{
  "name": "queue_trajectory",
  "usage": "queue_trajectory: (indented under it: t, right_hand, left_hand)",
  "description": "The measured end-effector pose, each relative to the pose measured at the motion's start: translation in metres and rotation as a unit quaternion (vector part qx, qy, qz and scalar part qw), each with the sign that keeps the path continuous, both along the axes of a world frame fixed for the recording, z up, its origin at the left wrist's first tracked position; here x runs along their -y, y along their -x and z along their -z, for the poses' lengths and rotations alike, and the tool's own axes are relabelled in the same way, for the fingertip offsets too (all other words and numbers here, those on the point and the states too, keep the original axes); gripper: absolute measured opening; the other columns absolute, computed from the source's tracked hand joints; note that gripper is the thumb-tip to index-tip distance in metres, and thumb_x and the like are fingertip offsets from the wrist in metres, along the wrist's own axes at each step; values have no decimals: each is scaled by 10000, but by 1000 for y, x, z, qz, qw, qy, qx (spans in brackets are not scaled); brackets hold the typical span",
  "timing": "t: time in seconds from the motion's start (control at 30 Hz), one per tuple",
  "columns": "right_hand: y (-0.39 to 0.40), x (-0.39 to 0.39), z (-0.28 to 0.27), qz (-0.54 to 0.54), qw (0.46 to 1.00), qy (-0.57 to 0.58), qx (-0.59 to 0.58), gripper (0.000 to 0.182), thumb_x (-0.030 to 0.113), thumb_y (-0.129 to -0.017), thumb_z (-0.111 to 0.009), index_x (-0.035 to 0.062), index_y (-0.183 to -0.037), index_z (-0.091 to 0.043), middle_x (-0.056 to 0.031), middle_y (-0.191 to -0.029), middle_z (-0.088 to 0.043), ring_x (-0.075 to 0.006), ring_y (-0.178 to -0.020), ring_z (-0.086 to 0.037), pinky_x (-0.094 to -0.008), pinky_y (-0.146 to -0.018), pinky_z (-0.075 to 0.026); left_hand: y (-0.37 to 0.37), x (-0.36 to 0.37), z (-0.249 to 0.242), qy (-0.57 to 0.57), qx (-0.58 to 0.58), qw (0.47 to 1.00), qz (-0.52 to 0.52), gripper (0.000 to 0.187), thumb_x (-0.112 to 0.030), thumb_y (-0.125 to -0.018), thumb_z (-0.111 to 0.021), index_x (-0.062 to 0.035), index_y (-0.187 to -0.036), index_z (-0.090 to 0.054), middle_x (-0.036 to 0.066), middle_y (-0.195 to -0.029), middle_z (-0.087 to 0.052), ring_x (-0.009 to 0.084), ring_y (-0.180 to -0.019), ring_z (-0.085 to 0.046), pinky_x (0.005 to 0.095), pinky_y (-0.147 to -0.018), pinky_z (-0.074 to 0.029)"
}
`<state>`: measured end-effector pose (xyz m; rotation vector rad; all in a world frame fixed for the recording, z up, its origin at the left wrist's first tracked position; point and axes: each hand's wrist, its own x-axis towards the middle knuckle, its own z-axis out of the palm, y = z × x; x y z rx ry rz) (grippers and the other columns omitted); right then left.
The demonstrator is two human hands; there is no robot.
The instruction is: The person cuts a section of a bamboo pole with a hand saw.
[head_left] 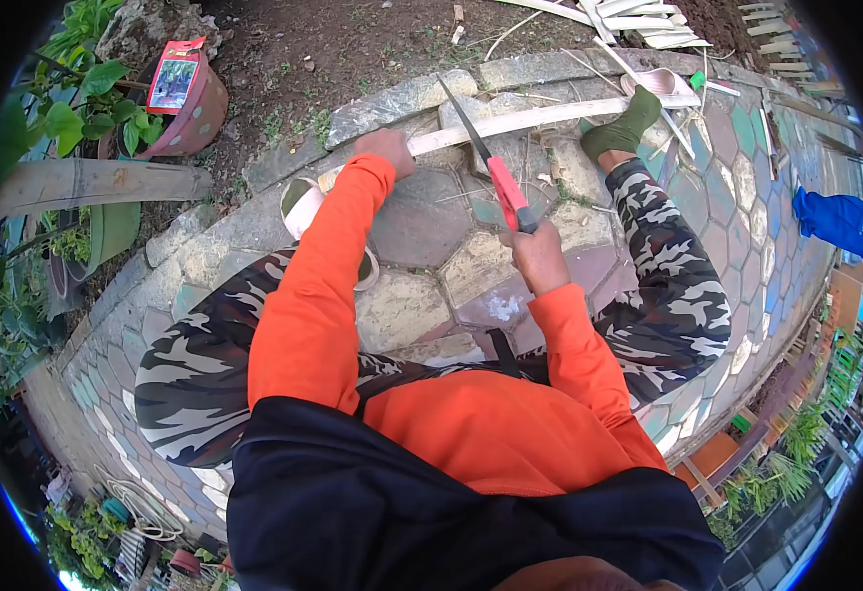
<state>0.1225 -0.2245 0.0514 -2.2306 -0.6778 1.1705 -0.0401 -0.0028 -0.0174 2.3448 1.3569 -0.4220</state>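
Observation:
A long pale bamboo strip (pixel 540 117) lies across the paving near the stone kerb. My left hand (pixel 387 151) is closed around it toward its left end. In my right hand (pixel 538 258) is a hand saw (pixel 506 187) with a red and black handle, gripped at the handle's lower end. Its dark, narrow blade points up and to the left, crossing over the strip in this view. My foot in a green sock (pixel 625 128) rests at the strip near its right end. One pale sandal (pixel 301 205) sits by my left forearm, another sandal (pixel 656 85) beyond the foot.
Several split bamboo pieces (pixel 643 20) lie on the soil beyond the kerb (pixel 402 103). At the left stand a plant pot (pixel 195 113) with a red packet (pixel 175 77) and a thick bamboo pole (pixel 101 187). A blue cloth (pixel 835 219) is at the far right.

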Motion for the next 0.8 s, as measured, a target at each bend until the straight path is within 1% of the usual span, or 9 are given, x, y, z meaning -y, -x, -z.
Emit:
queue_trajectory:
  t: [0.07, 0.13, 0.2, 0.3, 0.4, 0.5, 0.63, 0.7, 0.8]
  right_hand:
    - [2, -26, 28, -10, 997, -29, 65, 297, 179, -668, -626, -110, -726, -585, -314, -690, -583, -444, -737, -604, -432, -653, -454]
    - [2, -45, 31, -9, 995, -45, 91, 285, 176, -671, -621, -102, -725, -587, -306, -681, -584, -443, -723, -604, -432, -647, -453]
    - [-3, -42, 27, -12, 999, -39, 10, 270, 176, -669, -630, -86, -719, -590, -270, -640, -583, -410, -639, -601, -429, -616, -445]
    - [6, 6, -21, 10, 1000, 9, -22, 260, 174, -664, -648, -78, -685, -585, -232, -605, -574, -366, -570, -575, -424, -591, -435]
    - [7, 20, -5, 41, 999, -15, -27, 257, 173, -659, -667, -67, -657, -574, -189, -568, -550, -314, -532, -544, -414, -561, -419]
    - [9, 5, 9, 38, 999, -38, -2, 261, 173, -661, -671, -67, -650, -569, -176, -558, -550, -299, -534, -554, -408, -554, -421]
    - [-1, -2, -3, 24, 999, -30, 7, 267, 175, -661, -676, -74, -671, -579, -175, -564, -559, -289, -538, -561, -401, -557, -430]
    - [-11, 2, -27, 63, 992, 19, -108, 261, 172, -656, -679, -73, -679, -592, -193, -583, -576, -303, -559, -577, -404, -581, -444]
    - [4, 32, -44, 28, 998, 18, -44, 258, 164, -643, -681, -76, -672, -590, -207, -588, -574, -315, -583, -591, -414, -597, -446]
  left_hand:
    - [0, 9, -9, 12, -2, 1000, 8, 280, -196, -703, -552, -86, -920, -691, 170, -928, -666, 329, -881, -642, 400, -790, -506]
    - [-2, 3, -17, 11, 0, 1000, 3, 283, -164, -709, -534, -68, -924, -691, 176, -952, -663, 328, -907, -639, 386, -800, -506]
    - [0, 2, -14, 16, -16, 1000, 7, 279, -223, -703, -566, -96, -921, -685, 162, -909, -668, 335, -862, -642, 415, -787, -505]
    - [-3, -6, -21, 41, -30, 999, -7, 286, -221, -705, -568, -81, -926, -684, 164, -924, -666, 338, -871, -640, 414, -790, -503]
    - [-2, -3, -12, 15, -10, 1000, -3, 298, -225, -707, -571, -67, -933, -684, 173, -941, -662, 344, -874, -638, 412, -789, -502]
    - [-5, -18, -10, 48, -21, 998, -26, 313, -231, -714, -571, -68, -958, -681, 185, -954, -658, 346, -884, -637, 411, -795, -501]
    - [-8, -18, -14, 35, -28, 999, -14, 314, -238, -716, -574, -65, -956, -681, 188, -955, -658, 345, -889, -639, 413, -802, -502]
    - [-4, 0, -19, 12, -30, 999, -6, 308, -228, -720, -568, -58, -950, -681, 187, -946, -661, 347, -884, -641, 412, -802, -505]
    - [-2, 7, -19, 11, -28, 1000, -5, 300, -176, -724, -536, -47, -951, -683, 177, -953, -664, 344, -894, -642, 402, -793, -509]
